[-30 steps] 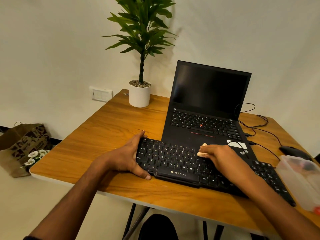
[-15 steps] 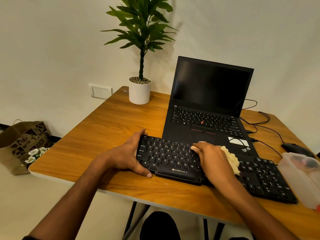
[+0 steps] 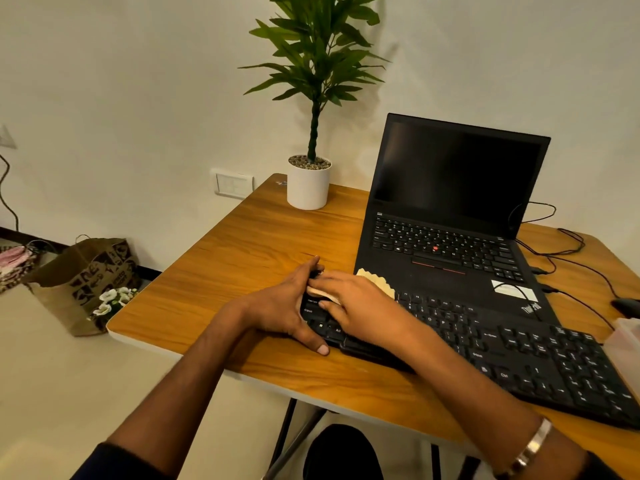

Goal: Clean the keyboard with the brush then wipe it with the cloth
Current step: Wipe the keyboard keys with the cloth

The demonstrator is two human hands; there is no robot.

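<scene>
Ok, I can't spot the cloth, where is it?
In the head view, the cloth lies under the right hand on the keyboard's left end, beside the left hand.

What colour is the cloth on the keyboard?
Pale cream-yellow cloth, pressed on the black keyboard; seen in the head view.
</scene>
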